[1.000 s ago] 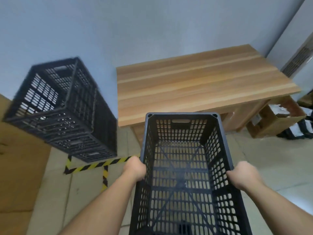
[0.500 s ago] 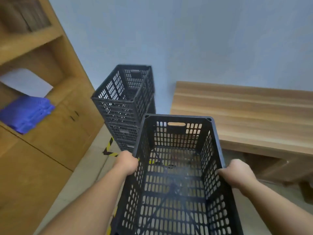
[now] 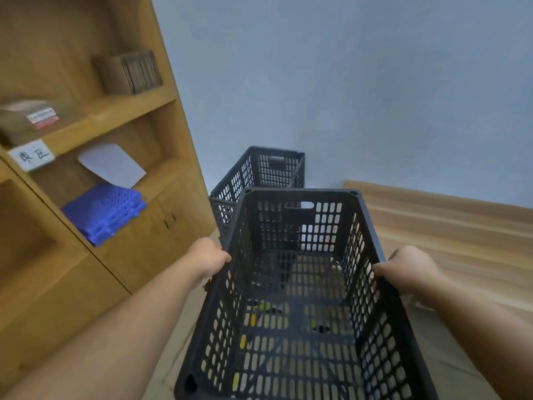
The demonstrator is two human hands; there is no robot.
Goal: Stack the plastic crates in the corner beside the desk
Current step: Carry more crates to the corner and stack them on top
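Note:
I carry an empty black perforated plastic crate in front of me, its open top facing up. My left hand grips its left rim and my right hand grips its right rim. Just beyond it, a stack of black crates stands on the floor against the blue-grey wall, between the cabinet and the wooden desk. The held crate's far end overlaps the stack's near side and hides its lower part.
A tall wooden shelf cabinet fills the left, holding folded blue plastic panels, cardboard and a labelled sign. Yellow-black floor tape shows through the crate's bottom. The wall is close ahead.
My view has swung left and I have come nearer: the stack now sits right behind the held crate, the desk has slid to the right edge, and the cabinet has grown larger.

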